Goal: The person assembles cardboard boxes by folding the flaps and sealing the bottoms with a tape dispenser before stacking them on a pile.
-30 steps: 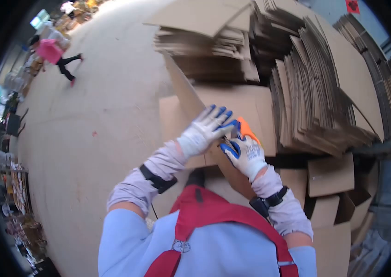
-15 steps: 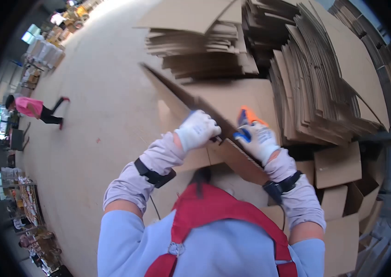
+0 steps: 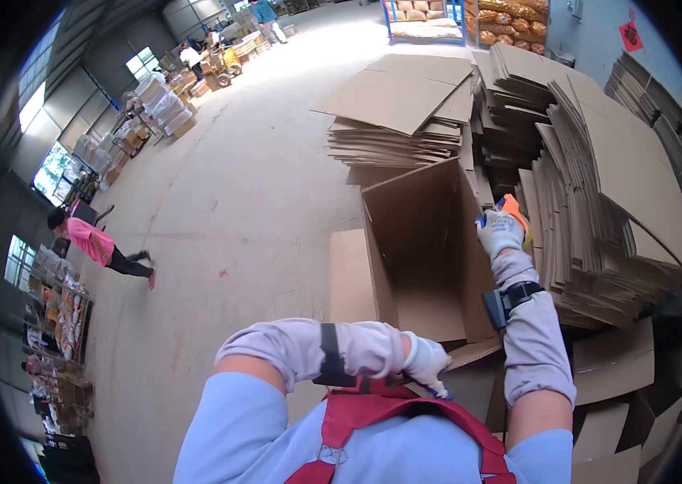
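An unfolded cardboard box (image 3: 426,250) stands in front of me, its open side facing up toward me and its dark inside showing. My left hand (image 3: 428,361), in a white glove, is bent across my front at the box's near edge. Its fingers curl down at a flap (image 3: 474,353), partly hidden. At the box's right side, my gloved right hand (image 3: 502,232) is closed around an orange tape dispenser (image 3: 512,206) with some yellow on it. The dispenser sits between the box wall and the stacked cardboard.
Flattened cardboard (image 3: 397,93) is piled behind the box. A tall stack of cardboard sheets (image 3: 591,202) leans at the right, with loose boxes (image 3: 615,363) below. A person in pink (image 3: 91,240) walks at the left. Blue shelving (image 3: 426,36) stands far back.
The cardboard was a narrow, folded shape between my hands and is now opened into a box. My left hand moved down and right, the right hand up and right with the dispenser.
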`<state>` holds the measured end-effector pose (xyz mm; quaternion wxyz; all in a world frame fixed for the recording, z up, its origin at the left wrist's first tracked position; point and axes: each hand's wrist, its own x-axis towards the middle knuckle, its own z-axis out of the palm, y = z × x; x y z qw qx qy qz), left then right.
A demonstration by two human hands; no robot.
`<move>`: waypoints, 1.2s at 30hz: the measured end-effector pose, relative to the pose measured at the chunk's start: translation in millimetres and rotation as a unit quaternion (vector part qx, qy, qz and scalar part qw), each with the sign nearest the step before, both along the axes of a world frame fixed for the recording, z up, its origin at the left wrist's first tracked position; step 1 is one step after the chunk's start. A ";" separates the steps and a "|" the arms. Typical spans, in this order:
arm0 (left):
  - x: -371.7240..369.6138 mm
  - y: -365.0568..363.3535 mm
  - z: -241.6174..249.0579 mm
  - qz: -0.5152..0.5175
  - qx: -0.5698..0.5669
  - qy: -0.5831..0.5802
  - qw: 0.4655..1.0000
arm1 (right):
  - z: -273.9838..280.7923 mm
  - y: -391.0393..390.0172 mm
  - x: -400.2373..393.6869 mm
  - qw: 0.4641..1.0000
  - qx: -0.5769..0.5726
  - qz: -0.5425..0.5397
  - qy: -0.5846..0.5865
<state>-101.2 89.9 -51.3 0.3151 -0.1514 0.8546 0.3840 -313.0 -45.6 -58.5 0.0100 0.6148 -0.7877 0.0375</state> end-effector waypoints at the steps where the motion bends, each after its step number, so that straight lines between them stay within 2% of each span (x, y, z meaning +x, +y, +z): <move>1: -4.2 6.4 -1.5 0.026 -0.019 0.005 0.999 | -0.3 2.9 -0.6 1.000 0.001 0.004 -0.005; 2: -9.4 7.0 -5.4 0.030 -0.021 0.001 0.999 | 1.1 1.8 -4.9 1.000 0.012 0.009 -0.015; 5: -14.2 -17.0 -40.5 0.028 0.066 0.008 0.997 | 3.9 -2.5 -14.0 0.999 0.028 0.010 -0.035; 7: -6.5 -60.3 -55.2 0.058 0.152 -0.077 0.984 | -0.9 0.8 -13.8 0.998 0.004 0.006 -0.068; 8: -1.6 -72.4 -51.3 0.099 0.151 -0.102 0.978 | -7.4 0.7 -13.4 0.998 -0.015 0.019 -0.057; 9: 2.7 -82.5 -48.0 0.140 0.146 -0.124 0.971 | -12.1 -1.5 -11.4 0.998 -0.018 0.017 -0.064; 10: -5.7 -91.2 -59.5 0.047 0.048 -0.119 0.991 | -15.4 -3.9 -9.0 0.999 -0.022 0.018 -0.044; 11: -16.0 -98.4 -66.3 0.049 0.074 -0.163 0.983 | -15.4 -4.1 -6.2 0.999 -0.024 0.016 -0.024; 12: -27.2 -109.5 -73.1 -0.003 0.003 -0.222 0.975 | -15.1 -0.4 -6.0 0.999 -0.031 0.014 -0.022; 13: -39.6 -116.7 -58.7 -0.053 -0.069 -0.273 0.958 | -12.9 2.2 -5.9 0.999 -0.033 0.011 -0.019; 15: -37.8 -139.9 -115.2 -0.145 -0.126 -0.046 0.980 | -9.1 4.8 -5.6 0.998 -0.022 0.022 -0.047; 16: -26.4 -158.5 -180.7 -0.106 0.000 0.056 0.993 | -11.8 3.5 -5.3 0.999 -0.021 0.020 -0.036; 17: -21.6 -174.3 -226.4 -0.067 0.126 0.158 0.977 | -13.7 0.6 -5.7 0.999 -0.020 0.017 -0.023; 18: -34.2 -170.3 -212.2 -0.072 0.121 0.168 0.976 | -10.7 -0.8 -4.7 1.000 -0.004 0.009 -0.025; 19: -47.6 -152.0 -180.6 -0.121 -0.020 0.072 0.990 | -10.8 1.0 -2.7 1.000 -0.009 0.002 -0.017; 20: -53.7 -141.5 -164.5 -0.161 -0.156 -0.029 0.974 | -6.8 2.1 -3.4 1.000 -0.012 -0.001 -0.013; 21: -48.9 -175.1 -193.9 -0.197 -0.042 0.167 0.965 | -5.2 5.6 -1.9 1.000 -0.011 -0.003 -0.013; 22: -70.5 -165.7 -135.8 -0.191 -0.240 -0.018 0.952 | -8.5 6.5 -1.8 1.000 -0.007 -0.002 -0.012; 23: -76.4 -171.0 -49.5 -0.140 -0.263 0.009 0.954 | -9.8 4.1 -4.3 1.000 -0.006 -0.007 -0.017; 24: -69.5 -203.7 -49.1 -0.128 -0.387 0.192 0.893 | -9.4 -0.4 -7.8 1.000 -0.008 -0.013 -0.023; 25: -54.6 -227.4 4.1 -0.074 -0.499 0.362 0.784 | -8.8 -3.0 -9.2 1.000 -0.009 -0.014 -0.025; 26: -36.8 -252.4 12.5 -0.074 -0.499 0.359 0.785 | -8.4 -3.9 -8.0 0.999 -0.004 -0.026 -0.035; 27: -18.4 -277.6 11.3 0.066 -0.481 0.293 0.823 | -7.9 -5.7 -7.2 0.998 0.001 -0.034 -0.044; 28: -2.0 -297.9 7.4 0.205 -0.452 0.221 0.839 | -8.6 -6.0 -9.0 0.998 0.000 -0.035 -0.059; 29: 10.2 -303.6 14.6 0.340 -0.412 0.145 0.833 | -10.3 -6.1 -10.7 0.998 -0.001 -0.028 -0.057; 30: 19.3 -282.6 8.0 0.267 -0.456 0.157 0.835 | -12.2 -5.8 -13.1 0.998 0.000 -0.030 -0.054; 31: 19.3 -267.6 17.1 0.221 -0.417 0.115 0.874 | -14.2 -7.7 -14.6 0.998 0.002 -0.034 -0.055; 32: 23.3 -263.1 -1.2 0.193 -0.305 0.107 0.927 | -15.4 -8.0 -14.3 0.998 -0.004 -0.024 -0.049; 33: 23.8 -252.9 -25.7 0.143 -0.279 0.078 0.946 | -18.9 -4.3 -7.9 0.999 0.004 -0.016 -0.048; 34: 23.9 -247.5 -56.7 0.060 -0.248 0.063 0.965 | -18.6 -3.7 -1.1 1.000 0.002 -0.025 -0.013; 35: 16.5 -239.3 -69.7 -0.028 -0.244 -0.026 0.969 | -16.6 -5.6 5.0 0.999 -0.005 -0.041 0.022; 36: 14.3 -231.1 -71.5 -0.057 -0.251 -0.085 0.963 | -20.8 -3.1 15.8 0.999 -0.018 -0.024 0.046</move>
